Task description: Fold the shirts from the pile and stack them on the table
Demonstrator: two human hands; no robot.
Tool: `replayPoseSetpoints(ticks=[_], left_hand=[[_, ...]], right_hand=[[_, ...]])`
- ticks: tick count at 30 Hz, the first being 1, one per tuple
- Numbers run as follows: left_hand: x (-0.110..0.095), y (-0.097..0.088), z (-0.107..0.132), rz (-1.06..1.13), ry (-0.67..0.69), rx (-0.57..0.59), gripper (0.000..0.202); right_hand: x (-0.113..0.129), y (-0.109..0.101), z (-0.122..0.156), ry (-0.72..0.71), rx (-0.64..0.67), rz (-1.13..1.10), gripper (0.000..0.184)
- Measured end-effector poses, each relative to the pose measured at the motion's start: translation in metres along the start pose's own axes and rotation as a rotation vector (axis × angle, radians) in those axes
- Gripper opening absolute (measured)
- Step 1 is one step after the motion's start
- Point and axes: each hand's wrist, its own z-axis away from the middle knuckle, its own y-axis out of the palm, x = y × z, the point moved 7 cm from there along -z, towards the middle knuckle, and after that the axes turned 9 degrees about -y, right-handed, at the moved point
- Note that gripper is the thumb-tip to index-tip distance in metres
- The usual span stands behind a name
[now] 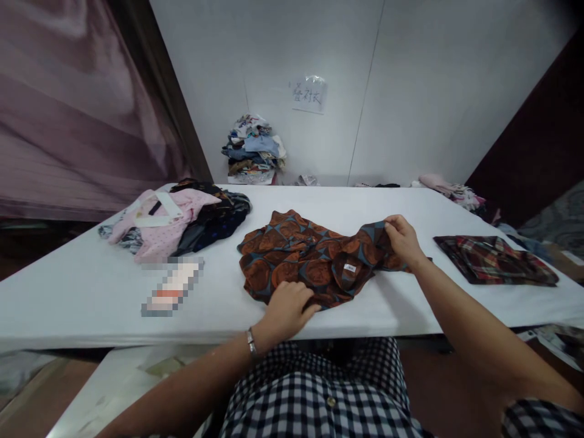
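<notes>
Near the front edge of the white tabletop [91, 292], I have a brown-and-orange patterned garment [314, 267] lying bunched and creased, its grey-blue patches showing between the rounded shapes. A small white label [350, 267] faces up toward the garment's right part.

With my right hand [404, 240] I have the fingers closed in a pinch on the garment's right end, which looks lifted clear of the cloth. My left hand [286, 310] rests on the near edge, fingers bent and close together; from my view I cannot tell whether they grip the fabric or only press on it. A silver bracelet [251, 342] circles that wrist.

To the left, a pink garment [155, 234] with a white collar lies over dark garments [212, 226], and nearer to me sits a pixelated rectangular object [173, 289]. Well to the right I see a folded plaid garment [497, 261]. Beyond the far edge, a heaped clothing pile [255, 152] stands against the wall, below and left of a handwritten sheet [309, 97].
</notes>
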Motion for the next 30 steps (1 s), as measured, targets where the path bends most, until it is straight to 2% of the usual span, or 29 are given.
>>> replayPoseSetpoints(ticks=[2,4,5,7,9,10,12,15,16,18,20,22,23,25,28,30], left_hand=[[-0.016,0.008,0.000,0.010,0.054,0.023,0.039],[-0.016,0.018,-0.005,-0.029,-0.004,0.066,0.048],[-0.012,0.023,-0.008,-0.056,-0.061,0.104,0.048],[0.002,0.028,-0.014,-0.096,-0.164,0.200,0.037],[0.020,0.019,-0.018,-0.082,-0.226,0.240,0.028],[0.031,0.007,-0.021,-0.053,-0.252,0.206,0.028],[0.058,-0.032,-0.025,0.027,-0.323,0.021,0.028],[0.103,-0.114,-0.019,0.070,-0.483,-0.403,0.030],[0.114,-0.141,-0.013,0.038,-0.528,-0.533,0.030],[0.125,-0.186,0.000,-0.069,-0.598,-0.717,0.031],[0.125,-0.217,0.009,-0.193,-0.637,-0.790,0.032],[0.123,-0.233,0.012,-0.276,-0.668,-0.758,0.035],[0.122,-0.238,0.010,-0.281,-0.676,-0.727,0.035],[0.124,-0.241,0.003,-0.171,-0.664,-0.663,0.034],[0.133,-0.246,-0.019,0.292,-0.604,-0.623,0.033],[0.136,-0.259,-0.035,0.651,-0.522,-0.679,0.035]], right_hand=[[0.009,-0.002,-0.009,-0.043,-0.069,-0.027,0.014],[0.021,-0.004,-0.018,-0.094,-0.118,-0.053,0.013],[0.026,-0.004,-0.023,-0.110,-0.119,-0.058,0.012],[0.032,-0.002,-0.028,-0.115,-0.067,-0.047,0.012],[0.034,-0.001,-0.030,-0.104,0.018,-0.003,0.012],[0.034,-0.001,-0.029,-0.102,0.059,0.032,0.012],[0.035,-0.001,-0.025,-0.106,0.144,0.104,0.013],[0.043,0.005,-0.013,-0.082,0.322,0.119,0.016],[0.047,0.010,-0.007,-0.059,0.392,0.096,0.017],[0.059,0.020,0.005,-0.019,0.536,0.065,0.025],[0.069,0.028,0.012,-0.029,0.679,0.120,0.032],[0.074,0.029,0.009,-0.087,0.774,0.273,0.026],[0.074,0.026,0.002,-0.115,0.772,0.370,0.022],[0.073,0.012,-0.023,-0.149,0.652,0.576,0.020],[0.088,-0.013,-0.067,-0.237,0.327,0.789,0.018],[0.112,-0.022,-0.090,-0.330,0.130,0.778,0.018]])
